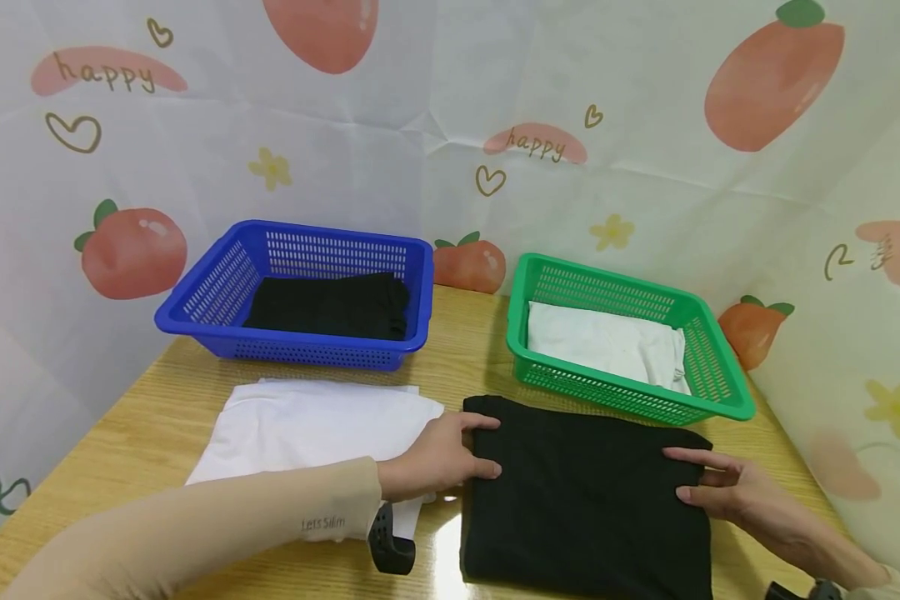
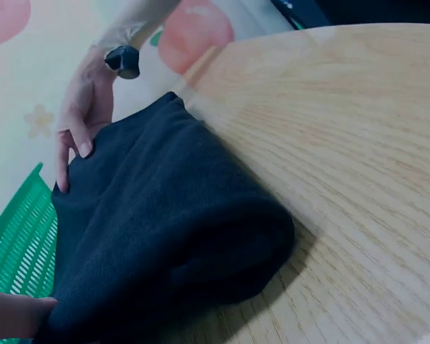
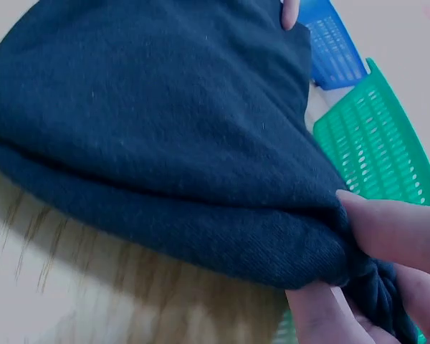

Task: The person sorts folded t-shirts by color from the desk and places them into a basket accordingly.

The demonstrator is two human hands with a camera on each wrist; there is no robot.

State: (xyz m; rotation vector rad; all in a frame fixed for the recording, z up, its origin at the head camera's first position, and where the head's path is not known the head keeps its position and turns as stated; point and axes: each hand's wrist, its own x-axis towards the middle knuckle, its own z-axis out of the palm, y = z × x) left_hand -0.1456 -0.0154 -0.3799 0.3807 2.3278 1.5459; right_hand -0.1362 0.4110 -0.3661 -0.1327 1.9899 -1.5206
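Observation:
A folded black garment (image 1: 585,492) lies in front of the green basket, its layered, rounded edge showing in both wrist views. My left hand (image 1: 435,458) grips its left edge, thumb and forefinger over the top. At the opposite edge, my right hand (image 1: 746,496) pinches the fabric; the right wrist view shows the thumb (image 3: 398,229) on top and other fingers underneath, with the cloth bunched between. Under my left forearm is a folded white garment (image 1: 315,425), partly covered by the sleeve.
Behind the white garment stands a blue basket (image 1: 307,346) holding folded black cloth (image 1: 326,307). The green basket (image 1: 607,387), at the back right, holds folded white cloth (image 1: 607,340). Wooden table (image 1: 465,333) shows between them. A fruit-printed sheet (image 1: 390,150) hangs behind and at the sides.

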